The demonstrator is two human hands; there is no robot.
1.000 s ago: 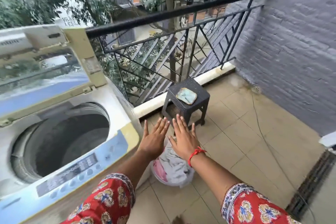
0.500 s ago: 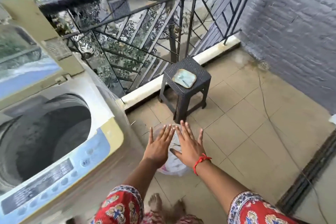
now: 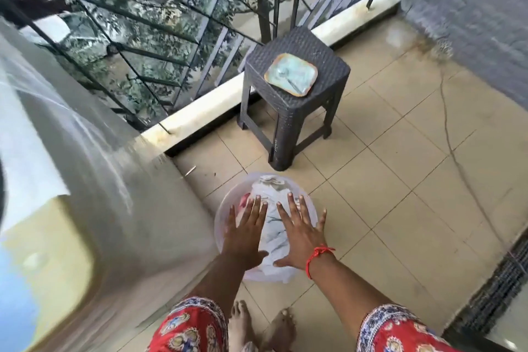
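Observation:
A translucent plastic tub stands on the tiled balcony floor, filled with crumpled white and pink laundry. My left hand hovers over the tub's left side, fingers straight and spread. My right hand, with a red thread at the wrist, is stretched out over the right side, fingers straight. Both palms face down; whether they touch the clothes I cannot tell. Neither hand holds anything.
A washing machine fills the left, blurred. A dark wicker stool with a pale blue tray stands beyond the tub by the black railing. A grey brick wall is on the right. My bare feet are below.
My view has tipped down and forward. Both hands have dropped lower toward the tub of laundry, staying flat and spread. The washer drum has left the view.

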